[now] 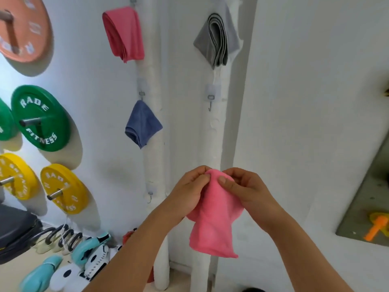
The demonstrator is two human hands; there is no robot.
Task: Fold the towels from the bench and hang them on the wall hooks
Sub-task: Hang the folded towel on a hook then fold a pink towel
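A small pink towel (212,224) hangs folded in front of me, held at its top by both hands. My left hand (189,192) pinches the towel's upper left edge and my right hand (242,188) pinches the upper right edge. On the white wall hang a folded pink towel (124,34), a grey towel (216,41) and a blue towel (142,125), each on a hook. A bare hook (211,101) sits below the grey towel, above my hands. Another bare hook (149,197) is low on the left pipe.
Two white vertical pipes (154,165) run down the wall. Weight plates (40,119) in orange, green and yellow hang at the left. Boxing gloves (90,247) and a black bench (16,228) lie on the floor at lower left. A grey panel (366,207) stands at right.
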